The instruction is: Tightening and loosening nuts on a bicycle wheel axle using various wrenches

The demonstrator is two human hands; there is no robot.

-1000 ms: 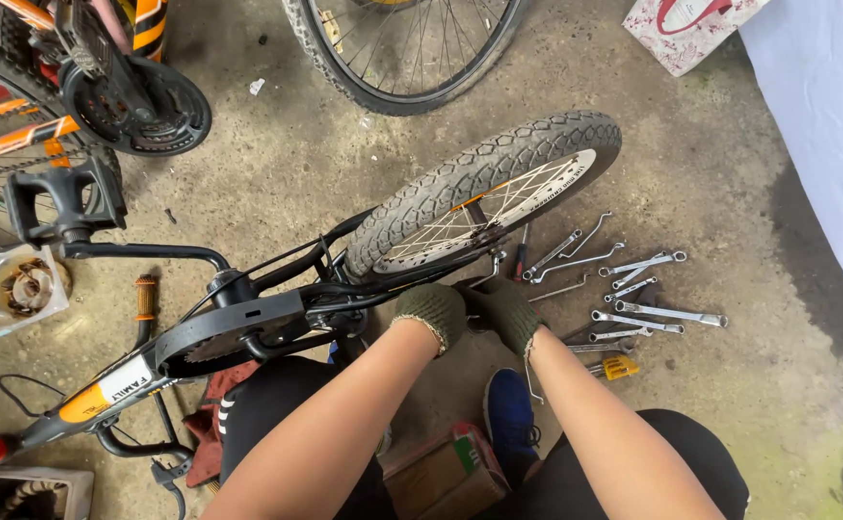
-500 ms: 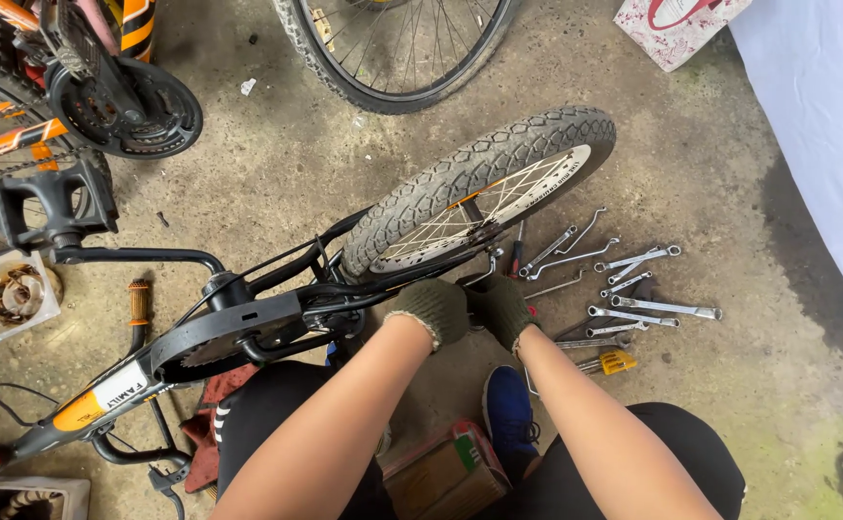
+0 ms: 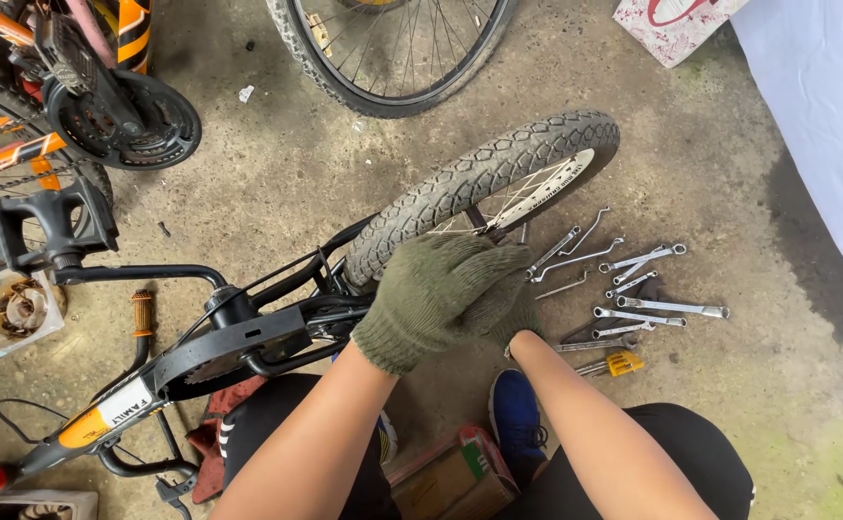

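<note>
— Where does the small wheel (image 3: 484,197) sit against the hands?

— It runs up and to the right from the upturned bike frame (image 3: 238,332), its knobby tyre just above the knuckles. The left hand (image 3: 436,294), in a green knit glove, lies over the hub end of the wheel, fingers (image 3: 494,265) held together and curled down toward the spokes. Whether they press on anything cannot be told; the glove covers the spot.

— And the other one?

— The right hand (image 3: 513,313) is tucked under the left, also gloved. Only a strip of it shows, so its fingers and any grip are hidden.

— What else is hard to read?

— The axle and nut are behind the gloves. A row of spanners (image 3: 633,289) lies on the concrete floor (image 3: 749,385) just right of the hands, and a yellow-handled screwdriver (image 3: 609,364) sits near the right forearm. A bigger wheel (image 3: 393,53) is cut off at the top edge.
</note>
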